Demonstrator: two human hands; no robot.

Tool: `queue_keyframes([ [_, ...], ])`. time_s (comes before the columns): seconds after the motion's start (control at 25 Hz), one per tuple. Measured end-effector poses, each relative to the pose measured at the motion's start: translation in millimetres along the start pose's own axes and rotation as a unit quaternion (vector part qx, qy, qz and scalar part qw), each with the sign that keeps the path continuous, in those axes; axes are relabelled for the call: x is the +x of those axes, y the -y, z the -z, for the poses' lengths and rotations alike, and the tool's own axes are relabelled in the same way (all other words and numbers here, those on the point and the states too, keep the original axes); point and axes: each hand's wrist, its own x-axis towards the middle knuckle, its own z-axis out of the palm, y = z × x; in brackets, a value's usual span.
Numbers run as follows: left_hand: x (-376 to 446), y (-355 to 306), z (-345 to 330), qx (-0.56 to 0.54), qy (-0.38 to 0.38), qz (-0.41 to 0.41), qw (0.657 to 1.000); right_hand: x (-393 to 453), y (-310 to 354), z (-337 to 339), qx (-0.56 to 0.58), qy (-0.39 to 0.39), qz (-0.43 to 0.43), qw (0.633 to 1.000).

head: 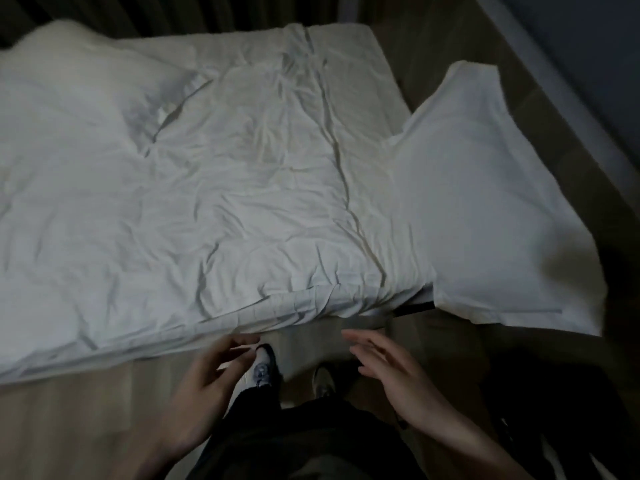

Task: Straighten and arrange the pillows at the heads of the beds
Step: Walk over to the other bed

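A single bed (242, 188) under a rumpled white duvet (214, 202) fills the view, and the person stands at its long near edge, both shoes visible on the wooden floor (69, 417) just beside that edge. The one clear pillow (485, 209) lies at the bed's right-hand end, which looks to be the head; it sits flat but askew, its far corner lifted against the wooden headboard panel (561, 109) and its near corner hanging off the bed's near edge. At the opposite end of the bed a bulky white mass (62, 84) is heaped up; whether that is a second pillow or bunched duvet cannot be told in this dim, blurred light. The left hand (211, 372) hovers off the bed's near edge with fingers loosely spread, holding nothing, and the right hand (391, 368) hovers beside it, palm turned inward, fingers extended, also empty. Neither touches any bedding. The step in hand appears to be the approach to the pillow, with no grasp made yet. The next move likely calls for reaching towards the bed's right end, taking the pillow by its two near corners, and drawing it square to the headboard panel so that no corner overhangs the bed's edge.
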Motion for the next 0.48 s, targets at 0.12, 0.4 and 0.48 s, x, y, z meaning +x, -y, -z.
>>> queue_keyframes([
  [0.12,-34,29,17,-0.021,-0.064,0.006,0.998,-2,3,-30,-0.027,0.038,0.017,0.999],
  [0.4,-101,94,73,-0.073,-0.131,0.036,0.988,1,9,-121,-0.094,0.11,0.05,0.988],
  [0.48,-122,115,101,-0.082,-0.155,0.041,0.984,-2,5,-162,-0.104,0.127,0.055,0.985],
])
